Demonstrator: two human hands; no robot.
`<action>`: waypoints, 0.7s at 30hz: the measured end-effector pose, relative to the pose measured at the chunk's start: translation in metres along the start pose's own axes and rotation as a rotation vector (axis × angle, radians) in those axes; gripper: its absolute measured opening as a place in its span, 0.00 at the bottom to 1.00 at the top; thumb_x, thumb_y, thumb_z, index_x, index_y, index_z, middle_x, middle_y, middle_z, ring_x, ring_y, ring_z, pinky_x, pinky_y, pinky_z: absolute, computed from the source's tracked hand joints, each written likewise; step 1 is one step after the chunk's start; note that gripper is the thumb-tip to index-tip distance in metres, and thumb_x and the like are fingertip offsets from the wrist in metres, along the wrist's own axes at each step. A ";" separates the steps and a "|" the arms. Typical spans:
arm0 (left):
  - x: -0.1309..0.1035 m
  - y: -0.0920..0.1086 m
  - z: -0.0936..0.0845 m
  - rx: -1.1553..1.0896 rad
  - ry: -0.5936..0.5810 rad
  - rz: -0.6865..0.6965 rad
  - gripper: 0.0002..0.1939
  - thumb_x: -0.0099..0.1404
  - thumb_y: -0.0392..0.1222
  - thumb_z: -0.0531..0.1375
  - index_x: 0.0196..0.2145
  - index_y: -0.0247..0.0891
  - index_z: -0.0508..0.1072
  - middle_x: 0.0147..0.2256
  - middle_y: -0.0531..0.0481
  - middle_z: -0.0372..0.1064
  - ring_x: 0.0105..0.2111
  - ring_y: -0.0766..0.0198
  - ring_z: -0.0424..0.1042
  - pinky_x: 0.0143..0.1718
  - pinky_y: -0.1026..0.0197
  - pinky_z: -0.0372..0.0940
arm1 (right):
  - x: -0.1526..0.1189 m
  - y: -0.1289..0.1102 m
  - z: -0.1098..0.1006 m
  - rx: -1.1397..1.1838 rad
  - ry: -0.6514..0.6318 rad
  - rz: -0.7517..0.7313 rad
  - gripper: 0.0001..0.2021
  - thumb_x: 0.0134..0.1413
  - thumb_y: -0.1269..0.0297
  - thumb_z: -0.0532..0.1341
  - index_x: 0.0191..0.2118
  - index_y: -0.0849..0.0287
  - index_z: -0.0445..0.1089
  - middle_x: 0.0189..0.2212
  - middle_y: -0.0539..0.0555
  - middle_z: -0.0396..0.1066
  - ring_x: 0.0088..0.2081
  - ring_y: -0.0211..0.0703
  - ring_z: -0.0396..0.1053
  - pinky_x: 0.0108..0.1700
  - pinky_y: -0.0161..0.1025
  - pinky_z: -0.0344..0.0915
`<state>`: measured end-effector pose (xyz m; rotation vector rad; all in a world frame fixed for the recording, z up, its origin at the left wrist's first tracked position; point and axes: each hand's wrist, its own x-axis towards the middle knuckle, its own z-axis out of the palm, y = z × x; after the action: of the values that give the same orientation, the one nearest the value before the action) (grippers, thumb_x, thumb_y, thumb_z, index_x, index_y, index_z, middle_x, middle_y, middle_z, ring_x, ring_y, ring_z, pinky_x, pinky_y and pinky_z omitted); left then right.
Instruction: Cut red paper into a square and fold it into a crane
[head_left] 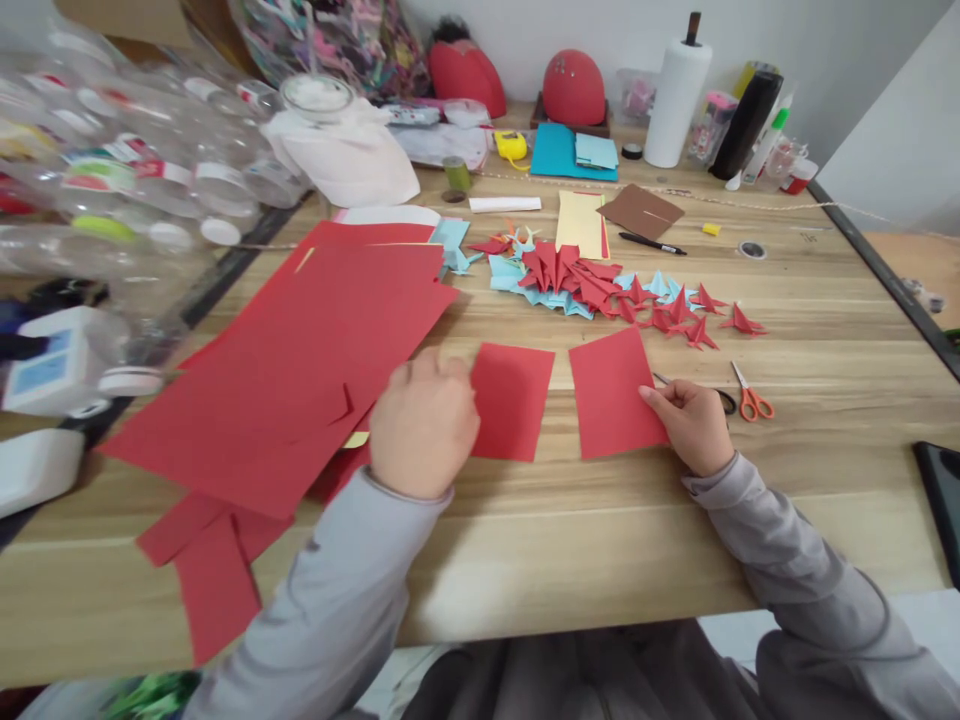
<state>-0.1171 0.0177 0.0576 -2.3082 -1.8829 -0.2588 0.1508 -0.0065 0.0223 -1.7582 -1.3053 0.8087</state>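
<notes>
Wooden table (825, 330), red paper sheets (300, 350), folded paper shapes (592, 285), white wall (825, 40)

Two paper rectangles (510, 400) (611, 395) are laid side by side on the table (825, 330); folded shapes (600, 285) are heaped behind, scissors (750, 400) just right.

no legible text, labels too blurred

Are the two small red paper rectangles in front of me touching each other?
Apart. The head view shows a strip of bare wood between the left red rectangle, under the left hand, and the right red rectangle, held by the right hand.
</notes>
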 end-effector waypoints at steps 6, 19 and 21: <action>-0.003 0.057 0.004 -0.116 -0.163 0.333 0.14 0.62 0.37 0.53 0.44 0.28 0.69 0.43 0.35 0.70 0.44 0.52 0.69 0.44 0.53 0.65 | 0.000 -0.002 0.000 0.045 -0.115 0.074 0.19 0.42 0.47 0.64 0.19 0.59 0.65 0.08 0.46 0.60 0.11 0.33 0.54 0.11 0.32 0.48; -0.002 0.056 0.039 -0.422 0.060 0.670 0.18 0.55 0.28 0.52 0.42 0.34 0.74 0.46 0.42 0.72 0.48 0.52 0.68 0.53 0.46 0.62 | 0.005 -0.008 -0.002 0.308 -0.174 0.279 0.20 0.35 0.46 0.67 0.23 0.60 0.67 0.11 0.45 0.64 0.11 0.32 0.57 0.10 0.31 0.55; -0.003 0.055 0.041 -0.449 0.059 0.672 0.17 0.55 0.28 0.52 0.41 0.34 0.74 0.42 0.42 0.74 0.46 0.53 0.70 0.51 0.46 0.63 | 0.007 -0.008 -0.004 0.343 -0.107 0.304 0.19 0.36 0.49 0.68 0.28 0.60 0.67 0.14 0.46 0.67 0.13 0.33 0.60 0.11 0.31 0.57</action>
<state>-0.0619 0.0130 0.0164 -3.0128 -0.9904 -0.6952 0.1522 0.0012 0.0309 -1.6700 -0.9061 1.2332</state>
